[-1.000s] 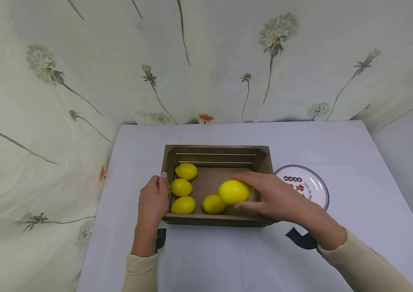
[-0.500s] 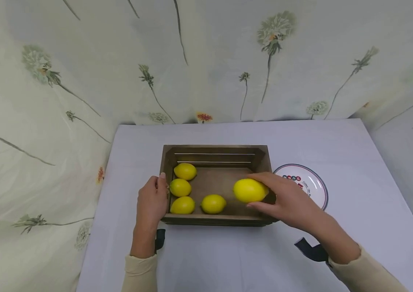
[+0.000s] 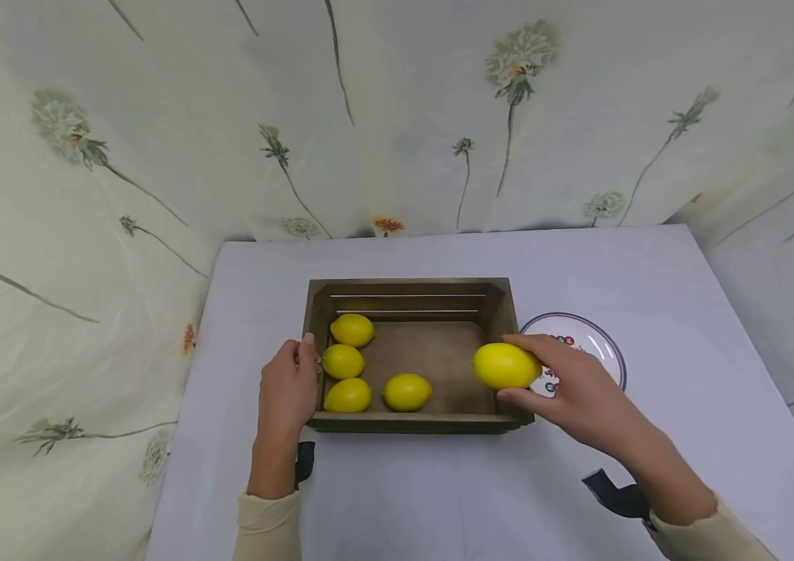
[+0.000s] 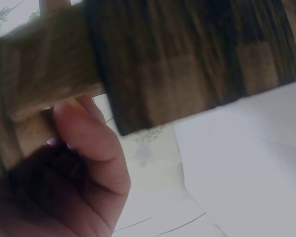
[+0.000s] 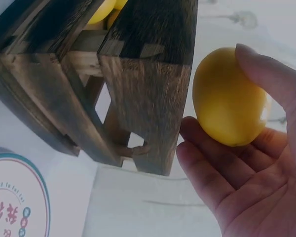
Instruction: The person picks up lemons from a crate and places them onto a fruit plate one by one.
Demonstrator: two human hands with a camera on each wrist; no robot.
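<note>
My right hand holds a lemon between thumb and fingers, raised over the right end of a brown wooden crate. In the right wrist view the held lemon is beside the crate's slatted end. My left hand grips the crate's left end, its thumb on the rim; in the left wrist view a curled finger reaches under a slat. Inside the crate, several lemons lie on the bottom: a column along the left side, such as the back one, and one apart near the front wall.
A white plate with a dark-edged rim and red printing lies just right of the crate, partly hidden by the right hand. The white-covered table meets a flower-patterned curtain at the back and sides.
The right hand has moved right with its lemon, from over the front lemon to the crate's right end. The left hand keeps its grip. The whole view has shifted slightly.
</note>
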